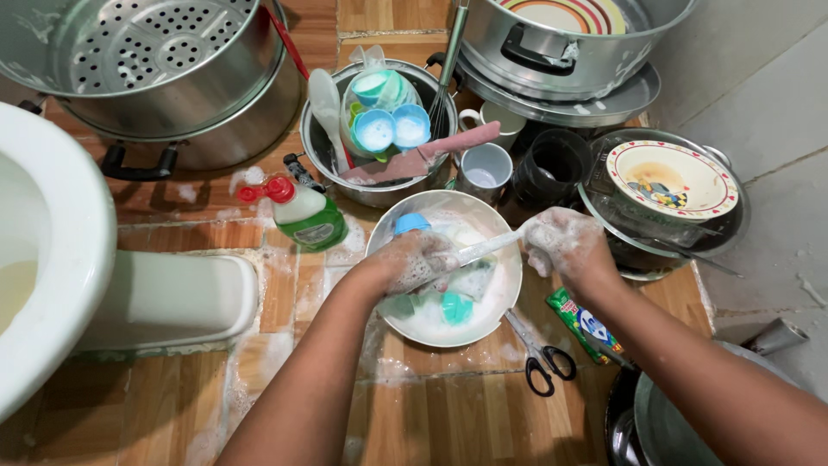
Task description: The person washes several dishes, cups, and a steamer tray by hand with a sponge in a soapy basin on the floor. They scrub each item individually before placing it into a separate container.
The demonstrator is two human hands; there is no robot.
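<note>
Currently, left to right: soap bottle stands just left of the basin, likely for reach. We work over the sudsy basin so foam drips back in. Left hand is curled around a sponge and the near end of a white utensil, fingers pressed together. Right hand pinches the utensil's far end, steadying it. Utensil spans both hands above the basin. Scissors lie near-right, on the floor.
</note>
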